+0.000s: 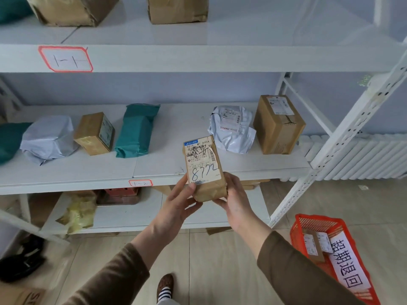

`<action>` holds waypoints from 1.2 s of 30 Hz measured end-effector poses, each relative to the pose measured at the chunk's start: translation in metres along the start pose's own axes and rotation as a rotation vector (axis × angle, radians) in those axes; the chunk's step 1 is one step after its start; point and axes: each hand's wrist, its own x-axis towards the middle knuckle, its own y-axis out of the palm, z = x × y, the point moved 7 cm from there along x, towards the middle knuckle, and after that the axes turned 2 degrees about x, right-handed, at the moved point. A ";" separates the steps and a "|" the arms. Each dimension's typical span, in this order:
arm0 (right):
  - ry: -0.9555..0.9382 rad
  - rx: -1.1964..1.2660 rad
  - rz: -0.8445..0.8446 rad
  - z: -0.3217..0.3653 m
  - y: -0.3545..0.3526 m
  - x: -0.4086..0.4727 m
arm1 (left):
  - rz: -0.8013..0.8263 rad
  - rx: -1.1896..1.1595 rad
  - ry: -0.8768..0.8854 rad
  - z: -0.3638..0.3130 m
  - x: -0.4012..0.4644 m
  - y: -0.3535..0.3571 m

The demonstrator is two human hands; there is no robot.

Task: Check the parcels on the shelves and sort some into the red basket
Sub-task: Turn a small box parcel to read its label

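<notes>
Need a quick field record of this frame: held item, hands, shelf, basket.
held: small brown paper parcel, white label facing the camera
left hand: grips the parcel's lower left
right hand: grips its lower right
middle white shelf: teal bag parcel, tall brown cardboard box, other parcels
red plastic basket: on the floor at right, a flat parcel inside

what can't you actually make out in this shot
All in the head view:
- Small brown parcel: fine label print too small; its base is covered by the left hand and right hand.
- Red basket: cut off by the right edge and sleeve.
- Top-shelf boxes: cut off by the top edge.
- Bottom shelf: items shadowed, blurred.
</notes>
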 end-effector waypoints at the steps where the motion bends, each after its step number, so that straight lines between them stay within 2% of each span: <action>1: -0.021 -0.044 -0.043 0.003 0.004 0.008 | -0.038 -0.021 -0.020 -0.001 0.010 -0.010; 5: -0.061 -0.196 -0.038 0.012 0.038 0.041 | -0.173 -0.044 -0.084 -0.009 0.061 -0.051; 9: -0.082 -0.307 -0.046 0.013 0.076 0.089 | -0.209 -0.003 -0.103 -0.024 0.119 -0.085; 17: -0.060 -0.298 -0.203 0.012 0.120 0.189 | -0.115 0.155 -0.165 -0.038 0.222 -0.130; 22: -0.003 -0.288 -0.259 0.002 0.125 0.227 | -0.109 0.217 -0.240 -0.020 0.274 -0.146; 27: 0.074 -0.281 -0.244 -0.007 0.129 0.251 | -0.119 0.191 -0.222 -0.037 0.273 -0.139; 30: 0.066 -0.394 -0.300 -0.006 0.129 0.251 | -0.119 0.206 -0.230 -0.036 0.274 -0.145; 32: -0.059 -0.634 -0.421 0.008 0.129 0.243 | -0.124 0.225 -0.220 -0.041 0.271 -0.156; 34: -0.387 -0.842 -0.483 0.032 0.150 0.225 | -0.142 0.304 -0.132 -0.054 0.263 -0.174; 36: -0.707 -0.914 -0.425 0.046 0.188 0.201 | -0.193 0.391 0.030 -0.074 0.250 -0.200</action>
